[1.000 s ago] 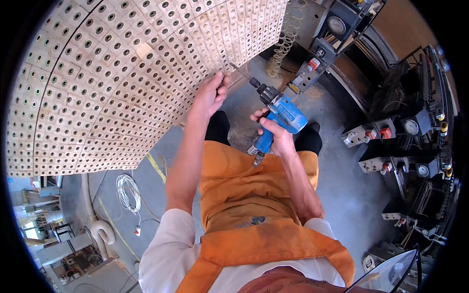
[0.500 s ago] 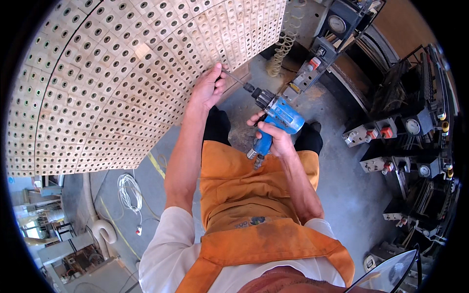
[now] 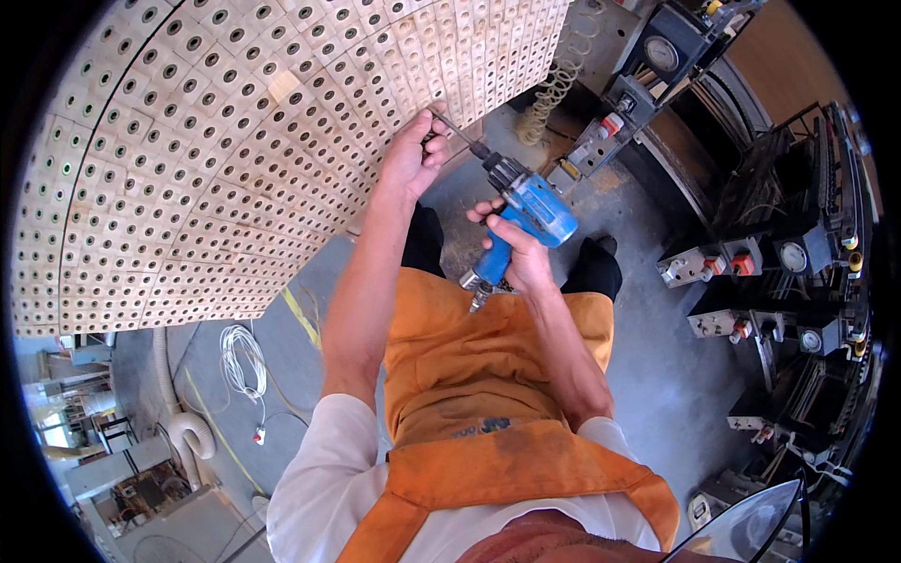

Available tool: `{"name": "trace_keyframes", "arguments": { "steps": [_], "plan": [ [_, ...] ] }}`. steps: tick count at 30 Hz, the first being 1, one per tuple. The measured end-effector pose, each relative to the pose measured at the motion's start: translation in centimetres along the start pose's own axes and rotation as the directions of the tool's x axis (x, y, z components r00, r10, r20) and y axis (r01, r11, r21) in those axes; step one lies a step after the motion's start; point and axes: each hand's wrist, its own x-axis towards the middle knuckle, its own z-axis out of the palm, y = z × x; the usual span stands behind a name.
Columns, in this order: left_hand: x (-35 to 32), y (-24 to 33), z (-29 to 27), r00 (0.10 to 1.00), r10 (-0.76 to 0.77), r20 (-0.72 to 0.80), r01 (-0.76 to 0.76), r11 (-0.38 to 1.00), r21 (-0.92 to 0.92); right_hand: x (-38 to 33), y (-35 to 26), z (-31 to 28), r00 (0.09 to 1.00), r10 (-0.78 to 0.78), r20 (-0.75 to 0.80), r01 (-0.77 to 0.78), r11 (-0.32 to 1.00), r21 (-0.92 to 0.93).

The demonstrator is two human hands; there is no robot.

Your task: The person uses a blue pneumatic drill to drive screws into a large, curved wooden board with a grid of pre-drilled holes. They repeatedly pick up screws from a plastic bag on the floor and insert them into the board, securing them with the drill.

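Note:
My right hand (image 3: 518, 246) is wrapped round the grip of a blue pneumatic driver (image 3: 537, 212). Its long thin bit (image 3: 457, 129) points up and left toward the wooden block panel (image 3: 235, 150), which is dotted with rows of dark-ringed holes. At the bit's tip, my left hand (image 3: 413, 158) has its thumb and fingers pinched together. Small dark bits show among the curled left fingers, too small to name. Close behind that hand is the panel's lower right part, where the holes look plain and lack dark rings.
Racks with round gauges (image 3: 661, 53) and red switches (image 3: 741, 264) line the right side. A coiled air hose (image 3: 554, 89) hangs beyond the panel's right edge. White cable (image 3: 243, 361) lies looped on the grey floor, near a ribbed duct (image 3: 190, 437).
My left hand has shifted slightly up and right, its fingers more curled at the bit's tip. The driver has tilted, its grip end swinging left. The whole view has shifted a little.

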Motion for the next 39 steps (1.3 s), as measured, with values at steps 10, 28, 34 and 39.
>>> {"name": "trace_keyframes", "arguments": {
  "steps": [10, 28, 34, 39],
  "plan": [
    [-2.3, -2.4, -1.9, 0.983, -0.182, -0.017, 0.182, 0.967, 0.178, 1.1, 0.8, 1.5, 0.999, -0.052, -0.012, 0.050, 0.995, -0.086],
    [-4.9, -3.0, -3.7, 0.997, -0.055, -0.050, 0.061, 0.990, 0.129, 1.3, 0.6, 2.1, 0.998, -0.057, -0.038, 0.053, 0.992, -0.111],
    [-4.7, -1.1, -2.6, 0.999, 0.020, -0.041, -0.017, 0.997, 0.079, 0.7, 0.3, 2.2, 0.999, -0.031, -0.043, 0.027, 0.996, -0.087],
    [-3.7, 1.5, -2.1, 0.998, 0.054, -0.039, -0.055, 0.998, -0.011, -1.9, -0.3, 0.5, 0.998, 0.054, 0.034, -0.051, 0.996, -0.078]
  ]
}}
